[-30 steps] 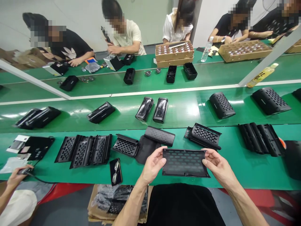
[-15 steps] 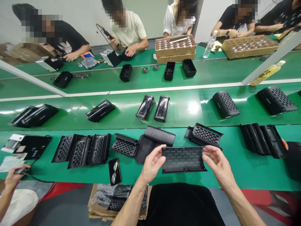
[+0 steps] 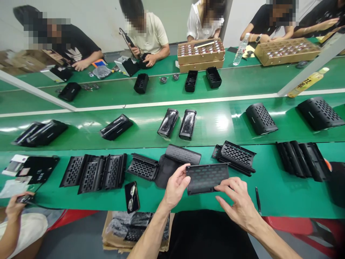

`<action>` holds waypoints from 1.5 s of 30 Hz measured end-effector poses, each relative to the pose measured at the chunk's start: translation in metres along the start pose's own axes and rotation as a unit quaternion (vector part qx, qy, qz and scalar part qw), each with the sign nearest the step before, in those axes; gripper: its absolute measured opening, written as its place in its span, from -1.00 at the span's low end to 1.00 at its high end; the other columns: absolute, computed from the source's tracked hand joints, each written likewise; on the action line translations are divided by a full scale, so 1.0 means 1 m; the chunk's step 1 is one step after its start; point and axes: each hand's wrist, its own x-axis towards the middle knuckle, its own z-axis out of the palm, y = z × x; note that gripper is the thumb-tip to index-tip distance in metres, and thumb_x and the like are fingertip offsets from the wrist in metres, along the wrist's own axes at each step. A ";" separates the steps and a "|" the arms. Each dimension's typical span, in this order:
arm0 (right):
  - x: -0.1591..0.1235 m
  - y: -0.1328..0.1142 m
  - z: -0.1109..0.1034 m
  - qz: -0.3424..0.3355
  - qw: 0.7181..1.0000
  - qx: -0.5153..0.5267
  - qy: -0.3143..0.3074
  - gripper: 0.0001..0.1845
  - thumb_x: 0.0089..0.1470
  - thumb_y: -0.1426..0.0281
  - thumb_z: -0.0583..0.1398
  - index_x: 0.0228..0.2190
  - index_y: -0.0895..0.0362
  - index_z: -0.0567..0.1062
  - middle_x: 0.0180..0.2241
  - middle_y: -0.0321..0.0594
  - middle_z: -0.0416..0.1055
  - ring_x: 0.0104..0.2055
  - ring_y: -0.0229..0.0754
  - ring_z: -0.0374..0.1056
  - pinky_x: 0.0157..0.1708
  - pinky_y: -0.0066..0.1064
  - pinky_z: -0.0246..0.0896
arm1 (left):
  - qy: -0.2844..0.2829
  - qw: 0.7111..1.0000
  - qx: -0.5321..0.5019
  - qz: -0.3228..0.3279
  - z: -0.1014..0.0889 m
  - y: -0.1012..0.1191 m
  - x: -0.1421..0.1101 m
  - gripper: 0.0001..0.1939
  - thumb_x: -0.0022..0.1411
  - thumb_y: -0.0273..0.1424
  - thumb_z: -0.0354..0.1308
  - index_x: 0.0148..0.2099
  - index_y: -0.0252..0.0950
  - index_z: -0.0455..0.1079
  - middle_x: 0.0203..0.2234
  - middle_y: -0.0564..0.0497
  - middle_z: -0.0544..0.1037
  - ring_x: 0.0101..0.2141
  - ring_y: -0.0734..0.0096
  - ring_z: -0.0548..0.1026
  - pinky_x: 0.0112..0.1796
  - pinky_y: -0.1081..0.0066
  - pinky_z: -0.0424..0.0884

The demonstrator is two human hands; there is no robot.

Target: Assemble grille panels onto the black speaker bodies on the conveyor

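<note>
A black perforated plastic panel (image 3: 206, 177), with mesh-like material behind its slots, is held up above the table's front part. My left hand (image 3: 175, 187) grips its left end between thumb and fingers. At the lower right corner, the fingertips of my right hand (image 3: 236, 198) touch the panel's edge, while the thumb stands apart below. Behind the panel lie a dark flat sheet (image 3: 167, 171) and a rounded perforated cover (image 3: 184, 154). Another slotted cover (image 3: 237, 155) rests just beyond, to the right. A black pen (image 3: 258, 201) lies right of my right hand.
Slotted covers (image 3: 93, 172) lie at left, curved covers (image 3: 302, 160) at right. A phone with glasses on it (image 3: 132, 197) lies near the front edge. Black speaker housings (image 3: 167, 123) stand on the green conveyor (image 3: 215, 133). A neighbour's hand (image 3: 18, 203) is at far left; co-workers sit opposite.
My right hand has moved from the panel's upper right corner down and left to its lower edge. The panel has risen slightly. The pen, hidden before, now shows.
</note>
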 end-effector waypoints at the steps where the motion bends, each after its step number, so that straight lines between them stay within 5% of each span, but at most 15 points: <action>1: 0.000 -0.001 0.000 0.004 1.000 0.001 -0.004 -0.83 0.30 0.37 0.26 -0.08 -0.03 0.58 -0.14 -0.11 0.55 -0.04 0.07 0.40 -0.10 -0.07 0.21 | 0.001 1.000 0.001 0.000 0.000 -0.001 0.000 -0.42 0.32 -0.21 0.37 0.31 -0.25 0.44 0.17 -0.22 0.60 0.15 0.06 0.57 0.22 0.15 0.44; 6: -0.004 -0.002 -0.007 0.034 0.998 0.045 0.010 -0.82 0.25 0.32 0.30 -0.09 -0.06 0.59 -0.12 -0.11 0.54 -0.02 0.12 0.41 -0.07 -0.04 0.26 | -0.002 1.000 -0.005 0.003 -0.003 -0.008 -0.001 -0.42 0.33 -0.23 0.36 0.33 -0.25 0.42 0.17 -0.22 0.59 0.15 0.07 0.56 0.21 0.16 0.44; 9: 0.000 0.011 -0.016 0.150 0.977 0.120 0.093 -0.79 0.25 0.15 0.31 -0.14 -0.04 0.58 -0.12 -0.10 0.54 -0.03 0.12 0.43 -0.01 -0.04 0.30 | -0.013 1.000 -0.021 0.003 -0.006 -0.012 0.001 -0.43 0.34 -0.23 0.35 0.33 -0.24 0.41 0.18 -0.22 0.57 0.16 0.06 0.55 0.20 0.15 0.45; 13: 0.013 0.036 -0.015 0.361 0.870 0.328 0.080 -0.47 0.11 -0.10 0.37 -0.11 0.04 0.54 -0.26 -0.16 0.54 -0.28 -0.05 0.43 -0.30 -0.25 0.34 | -0.016 0.999 -0.047 -0.013 -0.005 -0.016 0.004 -0.41 0.32 -0.21 0.37 0.33 -0.25 0.42 0.16 -0.24 0.58 0.15 0.03 0.55 0.19 0.11 0.45; 16: 0.017 0.044 -0.005 0.403 0.779 0.480 0.020 -0.43 0.02 -0.14 0.42 -0.20 0.04 0.53 -0.43 -0.32 0.46 -0.48 -0.21 0.31 -0.48 -0.38 0.21 | -0.016 0.998 -0.059 -0.032 -0.001 -0.015 0.006 -0.40 0.29 -0.18 0.39 0.30 -0.26 0.44 0.13 -0.24 0.60 0.12 0.04 0.56 0.18 0.08 0.45; 19: 0.017 0.042 0.000 0.401 0.739 0.540 0.026 -0.48 -0.01 -0.09 0.47 -0.27 0.02 0.52 -0.41 -0.35 0.47 -0.48 -0.24 0.32 -0.46 -0.40 0.23 | -0.012 0.997 -0.070 -0.044 0.002 -0.012 0.007 -0.41 0.26 -0.18 0.41 0.27 -0.25 0.47 0.10 -0.23 0.62 0.09 0.06 0.58 0.17 0.08 0.45; 32: 0.016 0.039 -0.001 0.408 0.728 0.550 0.031 -0.46 -0.06 -0.03 0.52 -0.26 0.06 0.52 -0.51 -0.40 0.34 -0.58 -0.35 0.14 -0.56 -0.46 0.10 | 0.003 0.995 -0.083 -0.055 0.002 -0.012 0.010 -0.51 0.30 -0.21 0.37 0.22 -0.25 0.50 0.01 -0.16 0.65 -0.05 0.21 0.61 -0.06 0.32 0.52; 45: 0.022 0.041 0.000 0.402 0.711 0.576 0.027 -0.51 0.00 -0.01 0.50 -0.24 0.08 0.57 -0.56 -0.41 0.29 -0.59 -0.34 0.14 -0.57 -0.47 0.11 | 0.038 0.991 -0.103 -0.074 -0.001 -0.011 0.017 -0.51 0.24 -0.20 0.42 0.16 -0.29 0.54 -0.05 -0.15 0.68 -0.08 0.19 0.62 -0.04 0.28 0.51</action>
